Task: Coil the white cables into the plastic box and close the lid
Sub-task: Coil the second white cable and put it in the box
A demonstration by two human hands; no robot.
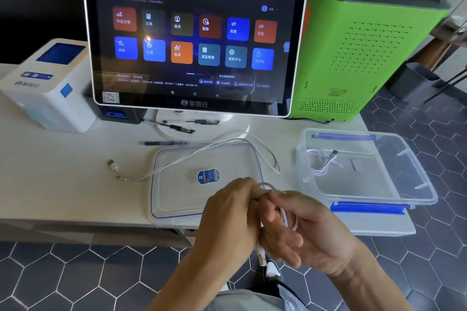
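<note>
Both hands, left hand (227, 212) and right hand (303, 230), close fingers around a white cable (288, 219) before the lid (177, 199).

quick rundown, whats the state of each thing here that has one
plastic box: open, one coiled white cable inside
lid: off, flat on the table beside the box
loose cable: uncoiled, trailing across the lid
held cable: partly looped, plug hanging down
left hand: grip shut on the held cable
right hand: grip shut on the held cable
touchscreen: on, menu showing
</note>
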